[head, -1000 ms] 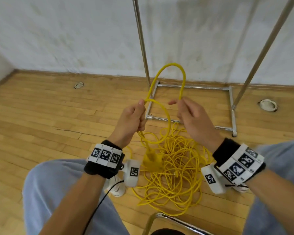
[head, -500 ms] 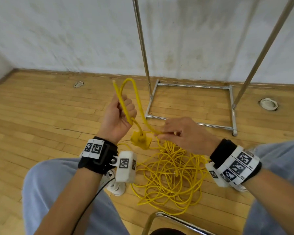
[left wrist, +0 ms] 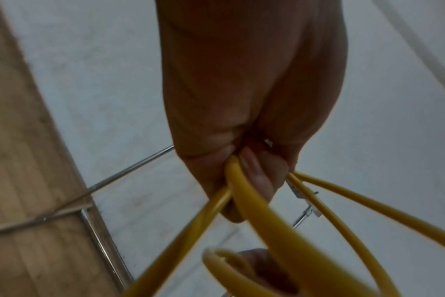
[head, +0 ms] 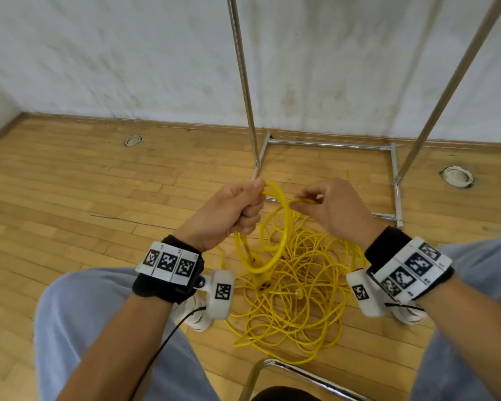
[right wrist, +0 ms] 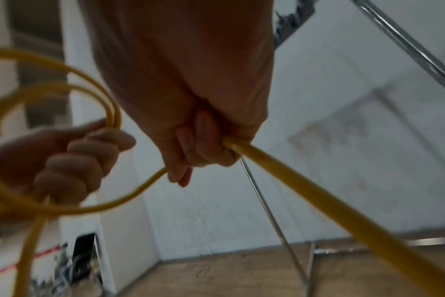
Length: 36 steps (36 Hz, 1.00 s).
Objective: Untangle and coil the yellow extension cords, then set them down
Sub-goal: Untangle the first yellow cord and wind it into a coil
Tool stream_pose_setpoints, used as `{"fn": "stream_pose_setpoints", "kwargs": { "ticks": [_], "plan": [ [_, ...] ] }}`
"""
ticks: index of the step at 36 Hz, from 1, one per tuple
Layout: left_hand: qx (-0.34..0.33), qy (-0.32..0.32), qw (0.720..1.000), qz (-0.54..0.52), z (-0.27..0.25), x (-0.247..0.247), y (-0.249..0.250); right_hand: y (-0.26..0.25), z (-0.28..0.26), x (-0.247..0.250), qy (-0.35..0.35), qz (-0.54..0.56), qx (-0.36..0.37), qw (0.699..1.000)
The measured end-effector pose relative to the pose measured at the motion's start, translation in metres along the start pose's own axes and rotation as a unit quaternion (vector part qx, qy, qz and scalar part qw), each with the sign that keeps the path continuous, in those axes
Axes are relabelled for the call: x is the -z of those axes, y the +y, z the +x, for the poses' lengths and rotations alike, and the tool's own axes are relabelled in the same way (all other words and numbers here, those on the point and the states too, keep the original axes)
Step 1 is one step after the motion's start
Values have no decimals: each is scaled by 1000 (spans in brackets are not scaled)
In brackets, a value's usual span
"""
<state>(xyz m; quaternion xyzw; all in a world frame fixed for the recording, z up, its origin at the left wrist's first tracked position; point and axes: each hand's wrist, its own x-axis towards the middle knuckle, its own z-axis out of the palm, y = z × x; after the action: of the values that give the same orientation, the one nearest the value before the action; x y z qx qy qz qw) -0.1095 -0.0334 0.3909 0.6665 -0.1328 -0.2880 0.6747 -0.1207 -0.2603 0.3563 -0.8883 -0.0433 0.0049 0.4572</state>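
The yellow cord [head: 284,279] mostly lies in a loose, springy tangle on the wooden floor [head: 84,198] at the lower middle of the frame, between the person's knees. Only a couple of smooth round loops [head: 275,235] are gathered so far, so I'd say coiling has barely begun. The left hand [head: 229,215] has its fingers curled tight round those loops; the right hand [head: 333,212] pinches the next stretch just beside it. A shiny metal rack [head: 330,144] stands behind.
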Motion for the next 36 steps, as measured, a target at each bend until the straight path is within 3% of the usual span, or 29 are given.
{"fn": "stream_pose_setpoints", "kwargs": {
  "ticks": [4,8,10,13,18,25,28,36],
  "plan": [
    [7,18,996,90,1,-6,-3,-3,3,6,-15,125,-31,992],
    [16,82,977,198,4,-7,-11,-7,1,8,-68,295,-61,951],
    [19,128,960,249,6,-6,-16,-10,-2,10,-91,330,-51,938],
    [-11,156,943,292,9,-6,-23,-16,-7,9,-105,315,-23,943],
    [-75,184,924,328,9,-7,-24,-17,-12,6,-68,192,26,979],
    [-111,133,948,267,5,-9,-11,-10,-5,10,-28,105,48,993],
    [-115,118,955,247,4,-11,-8,-9,-6,8,-60,79,62,993],
    [-103,119,958,238,3,-21,-6,-22,-16,5,-172,187,40,966]
  ]
}}
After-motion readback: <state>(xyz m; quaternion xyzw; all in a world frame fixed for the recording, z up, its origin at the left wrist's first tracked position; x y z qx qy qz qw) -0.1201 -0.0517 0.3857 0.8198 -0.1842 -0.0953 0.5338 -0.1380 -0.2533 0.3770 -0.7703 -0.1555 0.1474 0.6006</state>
